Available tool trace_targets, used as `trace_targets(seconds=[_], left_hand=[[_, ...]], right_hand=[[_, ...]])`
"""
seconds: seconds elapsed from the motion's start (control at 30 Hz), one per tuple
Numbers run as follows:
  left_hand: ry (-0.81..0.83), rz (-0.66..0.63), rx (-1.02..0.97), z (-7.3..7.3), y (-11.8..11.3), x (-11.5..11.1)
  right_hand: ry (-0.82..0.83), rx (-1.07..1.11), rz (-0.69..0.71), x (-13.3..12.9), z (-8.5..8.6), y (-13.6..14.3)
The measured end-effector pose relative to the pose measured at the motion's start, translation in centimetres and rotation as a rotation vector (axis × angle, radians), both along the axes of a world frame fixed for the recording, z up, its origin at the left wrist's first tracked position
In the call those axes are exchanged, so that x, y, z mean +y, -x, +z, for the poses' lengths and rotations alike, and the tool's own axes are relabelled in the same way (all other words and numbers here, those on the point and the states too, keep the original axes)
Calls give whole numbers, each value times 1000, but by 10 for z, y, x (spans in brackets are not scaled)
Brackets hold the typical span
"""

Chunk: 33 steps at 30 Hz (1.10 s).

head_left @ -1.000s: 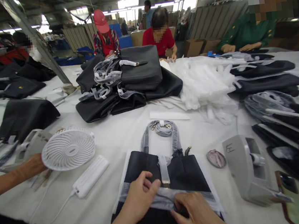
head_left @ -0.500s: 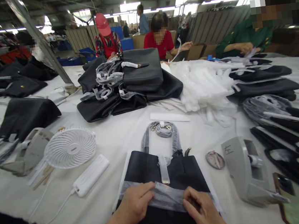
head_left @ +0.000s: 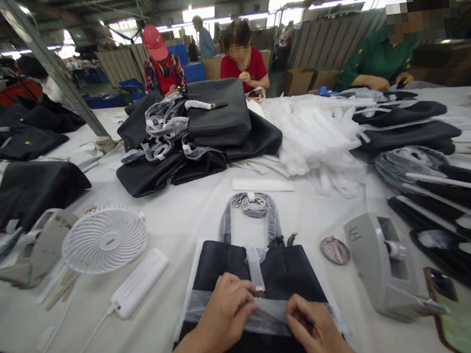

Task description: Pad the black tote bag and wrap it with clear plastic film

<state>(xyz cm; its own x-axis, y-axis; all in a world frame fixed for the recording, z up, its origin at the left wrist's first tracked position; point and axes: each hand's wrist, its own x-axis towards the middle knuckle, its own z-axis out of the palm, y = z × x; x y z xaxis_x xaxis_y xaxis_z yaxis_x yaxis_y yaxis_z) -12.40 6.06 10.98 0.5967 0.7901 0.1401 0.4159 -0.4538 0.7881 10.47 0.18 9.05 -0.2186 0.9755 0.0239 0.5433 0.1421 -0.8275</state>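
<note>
A black handbag lies flat in front of me, its wrapped handles pointing away. Across its front runs a translucent plastic film strip. My left hand is closed, fingertips pinching at the film's upper edge beside the gold clasp under the wrapped closure strap. On the right part of the film, my right hand rests with curled fingers and thumb gripping it; the fingertips are partly hidden. A coiled, wrapped shoulder strap sits inside the handle loop.
A white fan and power bank lie left. On the right are a tape dispenser, tape roll, phone and stacked black bags. More bags and white plastic are piled ahead. Co-workers sit across the table.
My left hand has moved right and slightly up along the film toward the clasp. My right hand stays nearly in place. The view has shifted slightly; a co-worker in red has drawn a hand in.
</note>
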Motion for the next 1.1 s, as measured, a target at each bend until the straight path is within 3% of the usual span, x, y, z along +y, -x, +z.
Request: trace_targets(seconds=[0.17,0.23,0.37,0.47,0.57,0.8,0.97,1.1], left_hand=[[415,112,-72,15,-8,-4],[464,120,-37,19,-7,-6],[327,71,181,15,1,-8],[316,67,282,11,5,-8],[329,86,375,13,6,-7],[118,63,694,6,5,-5],[92,71,739,1,3,-3],[16,99,564,8,3,-19]], right_hand=[[22,11,2,1,0,-1],[22,3,4,1,1,0],[-9,-36,-9,0,1,2],[-37,-93,17,-1,-2,1],[-94,-168,115,-2,-6,0],[-148,-414,330,2,-2,8],[-171,-590,390,5,8,15],[-150,-609,398,7,7,18]])
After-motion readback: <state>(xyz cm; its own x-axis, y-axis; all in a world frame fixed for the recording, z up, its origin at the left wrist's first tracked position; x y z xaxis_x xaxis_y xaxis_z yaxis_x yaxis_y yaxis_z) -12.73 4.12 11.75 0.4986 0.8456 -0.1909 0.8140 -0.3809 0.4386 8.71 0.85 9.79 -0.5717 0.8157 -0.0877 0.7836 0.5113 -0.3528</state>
